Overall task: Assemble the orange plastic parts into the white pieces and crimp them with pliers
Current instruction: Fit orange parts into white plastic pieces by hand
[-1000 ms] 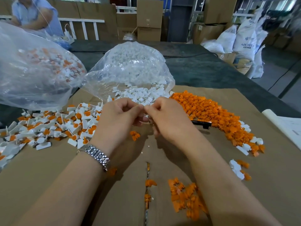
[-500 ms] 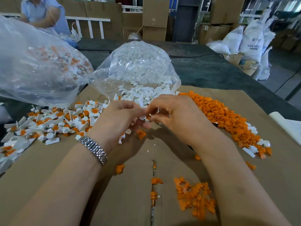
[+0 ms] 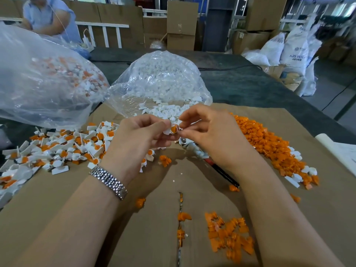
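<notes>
Both hands were raised a little above the cardboard sheet point(image 3: 57, 199) and met in the middle of the view. The left hand point(image 3: 138, 143) had its fingers curled and pinched a white piece point(image 3: 167, 131) between thumb and forefinger; an orange part point(image 3: 174, 129) sat in this piece, its round face turned to the camera. The right hand point(image 3: 212, 132) touched the same assembly from the other side, with thumb and forefinger closed on it and the other fingers loosely bent. A metal watch band point(image 3: 108, 182) was on the left wrist. Under the right hand lay the pliers point(image 3: 217, 168) on the cardboard, partly hidden by the wrist, so only the metal head and a part of the dark handle showed. To the left was a heap of finished white-and-orange pieces point(image 3: 57, 149), and behind it a big clear bag point(image 3: 38, 78) with more of them. Behind the hands an open clear bag of white pieces point(image 3: 159, 83) spilled onto the cardboard. On the right a long pile of loose orange parts point(image 3: 269, 143) lay, and a smaller group of orange parts point(image 3: 229, 236) was near the lower edge. At the far left corner another person point(image 3: 48, 16) was at the table.
</notes>
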`<control>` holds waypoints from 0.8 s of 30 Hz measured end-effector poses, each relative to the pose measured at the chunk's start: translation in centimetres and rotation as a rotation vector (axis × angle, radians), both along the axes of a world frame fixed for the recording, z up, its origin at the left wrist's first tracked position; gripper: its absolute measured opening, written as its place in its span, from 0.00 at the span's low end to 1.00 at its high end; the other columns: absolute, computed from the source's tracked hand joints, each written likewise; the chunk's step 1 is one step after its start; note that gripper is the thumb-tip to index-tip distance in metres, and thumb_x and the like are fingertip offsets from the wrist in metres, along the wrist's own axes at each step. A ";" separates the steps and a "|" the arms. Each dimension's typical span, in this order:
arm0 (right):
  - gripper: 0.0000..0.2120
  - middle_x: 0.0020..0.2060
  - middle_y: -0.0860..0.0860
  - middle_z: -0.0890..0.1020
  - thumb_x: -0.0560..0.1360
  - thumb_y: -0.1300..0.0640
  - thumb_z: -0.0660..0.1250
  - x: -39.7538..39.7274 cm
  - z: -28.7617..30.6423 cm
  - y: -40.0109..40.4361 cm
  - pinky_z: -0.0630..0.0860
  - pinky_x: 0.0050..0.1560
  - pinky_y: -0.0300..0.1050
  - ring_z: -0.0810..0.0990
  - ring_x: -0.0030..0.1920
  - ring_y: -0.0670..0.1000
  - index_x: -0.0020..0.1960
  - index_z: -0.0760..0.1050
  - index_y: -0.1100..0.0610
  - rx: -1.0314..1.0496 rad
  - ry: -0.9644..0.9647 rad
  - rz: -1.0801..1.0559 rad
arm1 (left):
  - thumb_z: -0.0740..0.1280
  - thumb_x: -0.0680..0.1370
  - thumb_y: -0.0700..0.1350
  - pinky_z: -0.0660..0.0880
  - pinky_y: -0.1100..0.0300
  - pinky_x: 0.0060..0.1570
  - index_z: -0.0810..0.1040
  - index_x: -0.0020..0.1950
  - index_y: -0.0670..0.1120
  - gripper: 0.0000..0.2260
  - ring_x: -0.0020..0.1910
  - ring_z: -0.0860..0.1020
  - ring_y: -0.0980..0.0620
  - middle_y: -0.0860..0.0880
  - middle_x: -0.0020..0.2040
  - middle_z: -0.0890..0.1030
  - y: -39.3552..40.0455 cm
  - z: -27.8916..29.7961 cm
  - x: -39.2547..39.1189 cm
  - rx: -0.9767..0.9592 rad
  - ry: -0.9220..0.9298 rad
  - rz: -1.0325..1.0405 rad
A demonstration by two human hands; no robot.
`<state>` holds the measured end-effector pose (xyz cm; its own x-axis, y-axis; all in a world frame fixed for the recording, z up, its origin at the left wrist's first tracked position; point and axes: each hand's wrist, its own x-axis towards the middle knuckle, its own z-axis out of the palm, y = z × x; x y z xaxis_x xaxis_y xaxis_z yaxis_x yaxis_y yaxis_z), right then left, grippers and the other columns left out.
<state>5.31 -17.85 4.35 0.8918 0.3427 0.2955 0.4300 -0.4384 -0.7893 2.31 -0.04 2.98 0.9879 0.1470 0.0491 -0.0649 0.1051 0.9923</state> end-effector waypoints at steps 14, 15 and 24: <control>0.09 0.45 0.49 0.84 0.72 0.62 0.77 -0.2 -0.3 0.9 0.82 0.52 0.49 0.85 0.46 0.48 0.51 0.85 0.56 0.124 -0.110 0.038 | 0.72 0.77 0.37 0.82 0.61 0.41 0.80 0.44 0.34 0.06 0.41 0.85 0.43 0.37 0.42 0.82 0.2 0.0 0.3 -0.100 -0.009 -0.002; 0.08 0.44 0.49 0.83 0.72 0.62 0.78 -0.1 -0.5 1.0 0.82 0.51 0.49 0.85 0.46 0.48 0.50 0.84 0.55 0.106 -0.152 0.033 | 0.72 0.77 0.37 0.82 0.61 0.41 0.80 0.45 0.33 0.06 0.39 0.85 0.44 0.39 0.40 0.82 0.1 -0.1 0.2 -0.092 -0.020 0.009; 0.08 0.41 0.47 0.82 0.70 0.59 0.79 0.3 -1.0 1.3 0.82 0.48 0.49 0.83 0.43 0.47 0.48 0.83 0.55 0.039 -0.301 0.004 | 0.71 0.78 0.37 0.83 0.59 0.42 0.80 0.47 0.34 0.05 0.39 0.84 0.44 0.36 0.42 0.81 -0.7 -0.1 -0.2 -0.048 -0.050 0.082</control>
